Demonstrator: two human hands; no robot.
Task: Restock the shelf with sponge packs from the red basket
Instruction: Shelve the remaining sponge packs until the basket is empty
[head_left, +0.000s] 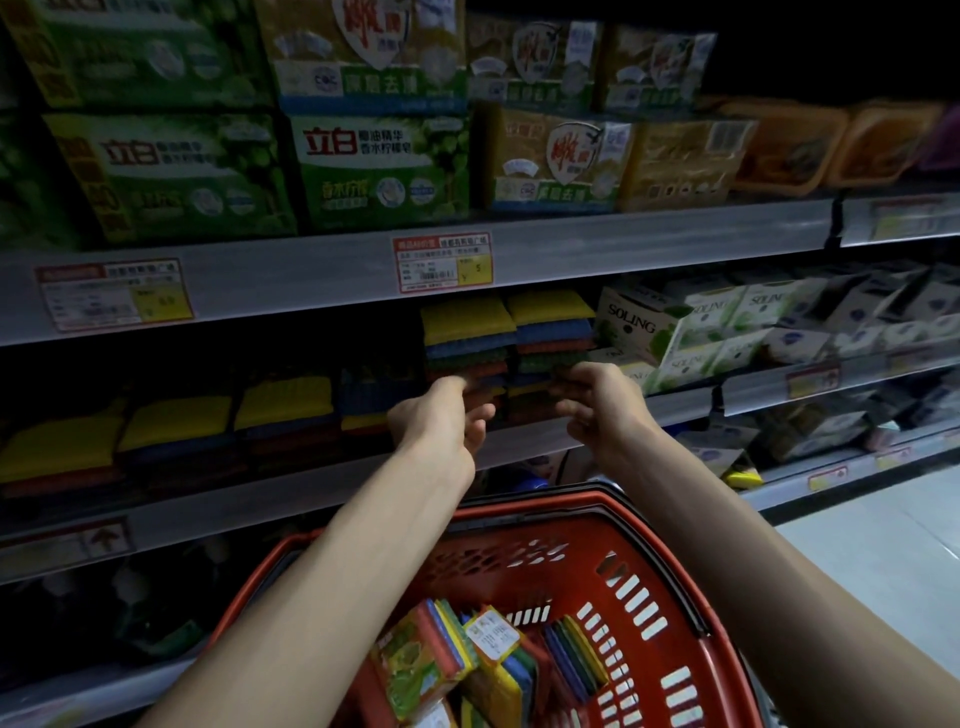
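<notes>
Two tall stacks of sponge packs (509, 332), yellow, blue, green and red, stand on the middle shelf (675, 408). In front of their lower layers I hold a dark red sponge pack (519, 397) between both hands. My left hand (441, 421) pinches its left end, thumb on top and fingers curled below. My right hand (597, 405) grips its right end the same way. The light is dim, so the pack's edges are hard to make out. Below my arms sits the red basket (649, 597), with several sponge packs (441, 660) lying loosely in it.
Lower stacks of sponge packs (280, 400) fill the shelf to the left. White SOLING boxes (675, 332) stand right of the tall stacks. Soap packs (374, 166) crowd the shelf above, over a price tag (441, 262). Pale floor (883, 530) lies at the right.
</notes>
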